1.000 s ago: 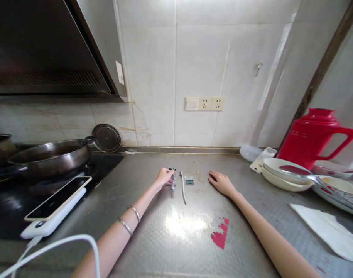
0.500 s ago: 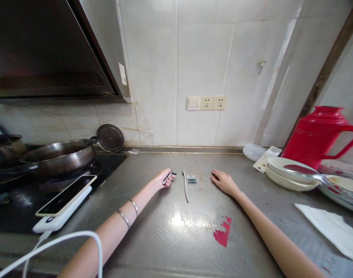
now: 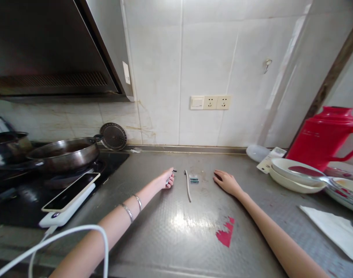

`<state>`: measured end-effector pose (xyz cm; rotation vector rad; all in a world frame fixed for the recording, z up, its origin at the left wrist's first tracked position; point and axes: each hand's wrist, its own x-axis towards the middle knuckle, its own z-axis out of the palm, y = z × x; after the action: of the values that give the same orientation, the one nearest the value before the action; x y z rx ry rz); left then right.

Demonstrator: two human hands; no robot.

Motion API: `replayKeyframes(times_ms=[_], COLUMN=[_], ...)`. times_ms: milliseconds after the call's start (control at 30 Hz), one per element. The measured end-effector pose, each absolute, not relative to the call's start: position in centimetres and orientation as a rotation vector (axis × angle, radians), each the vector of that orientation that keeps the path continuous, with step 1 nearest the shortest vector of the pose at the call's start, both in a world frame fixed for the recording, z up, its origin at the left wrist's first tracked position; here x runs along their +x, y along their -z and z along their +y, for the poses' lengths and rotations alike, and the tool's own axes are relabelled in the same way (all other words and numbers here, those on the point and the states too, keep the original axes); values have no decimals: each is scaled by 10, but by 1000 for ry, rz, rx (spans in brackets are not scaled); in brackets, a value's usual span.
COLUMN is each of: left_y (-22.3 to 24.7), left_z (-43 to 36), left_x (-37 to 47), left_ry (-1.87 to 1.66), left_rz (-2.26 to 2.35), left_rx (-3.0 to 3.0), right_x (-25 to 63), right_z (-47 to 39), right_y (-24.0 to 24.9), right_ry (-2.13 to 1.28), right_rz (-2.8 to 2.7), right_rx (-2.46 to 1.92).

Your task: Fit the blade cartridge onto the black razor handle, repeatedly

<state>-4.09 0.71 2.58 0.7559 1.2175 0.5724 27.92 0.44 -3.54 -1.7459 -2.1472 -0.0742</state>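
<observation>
My left hand (image 3: 168, 178) is closed around a small dark and silver tool (image 3: 168, 180), whose black tip pokes out past the fingers; its exact kind is hidden by the grip. To its right, a thin pale stick with a dark end (image 3: 188, 187) lies lengthwise on the steel counter (image 3: 153, 239). Beside that stick is a small clear and teal piece (image 3: 194, 180), too small to name. My right hand (image 3: 226, 182) rests palm down on the counter, fingers stretched out, holding nothing.
A phone on a white power bank (image 3: 70, 193) lies at the hob's edge, its white cable looping in front. A pan (image 3: 65, 154) sits on the hob. Right are stacked bowls (image 3: 296, 181), a red thermos (image 3: 323, 139), and a white paper (image 3: 332, 231). A red patch (image 3: 226, 235) marks the counter.
The view has shifted slightly, so the scene sits a little further right. My left hand has turned, and less of the tool shows. My right hand stays in place on the counter.
</observation>
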Motion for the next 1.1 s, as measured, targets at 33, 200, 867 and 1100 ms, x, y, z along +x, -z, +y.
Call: replayKeyframes(times_ms=[33,200,867,1100], left_y=[-26,-23,-16,-8], left_z=[7,5,-4,-10], left_x=[-41,-41,-31,-27], left_ry=[-578,-630,-971,-1155], left_rz=[1221,1241,1330,1220], left_rx=[749,746,980,1195], right_x=[279,280,280,280], right_z=[4,5,6,5], right_y=[36,37,38,36], right_ry=[74,78,94,80], right_rz=[-2146,-2140,-2139,-2138], right_rx=[-1743,-1741,-1722,-1715])
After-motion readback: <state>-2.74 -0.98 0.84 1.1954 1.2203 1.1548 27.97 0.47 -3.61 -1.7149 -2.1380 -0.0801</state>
